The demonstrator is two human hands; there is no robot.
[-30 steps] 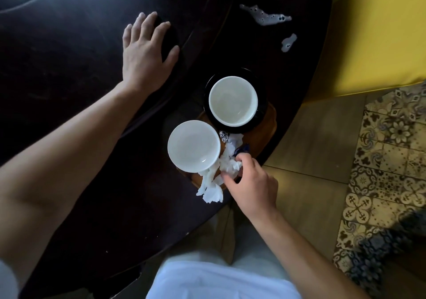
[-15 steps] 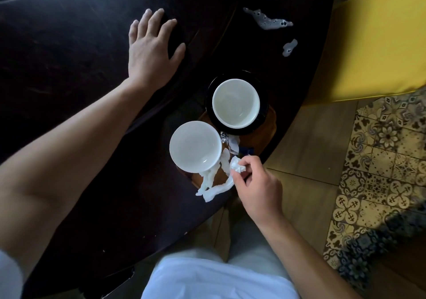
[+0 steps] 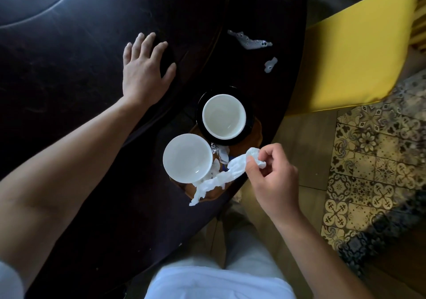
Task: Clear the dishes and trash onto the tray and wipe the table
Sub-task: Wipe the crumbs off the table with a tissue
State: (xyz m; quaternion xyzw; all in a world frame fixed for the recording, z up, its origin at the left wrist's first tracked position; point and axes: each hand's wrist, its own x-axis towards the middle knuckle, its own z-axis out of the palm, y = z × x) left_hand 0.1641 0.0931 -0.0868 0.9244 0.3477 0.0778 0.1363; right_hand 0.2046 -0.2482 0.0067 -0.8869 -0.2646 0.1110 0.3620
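Observation:
A small wooden tray (image 3: 254, 135) sits at the near right edge of the dark round table (image 3: 69, 72). On it stand a white cup (image 3: 223, 116) on a black saucer (image 3: 247, 111) and a second white bowl (image 3: 187, 158), with crumpled wrappers (image 3: 220, 152) between them. My right hand (image 3: 269, 176) pinches the upper end of a long white napkin (image 3: 221, 179), whose tail hangs over the tray's near edge. My left hand (image 3: 144, 72) lies flat on the table, fingers spread over a dark object. Two foamy white spills (image 3: 250, 40) lie on the table beyond the tray.
A yellow cushioned seat (image 3: 352, 52) stands right of the table. Patterned floor tiles (image 3: 373, 160) and wooden floor lie below it. My white-clad lap (image 3: 219, 280) is at the bottom of the view.
My right hand has taken hold of the napkin on the tray and pulled its end up and to the right, stretching it out. My left hand stays flat on the table.

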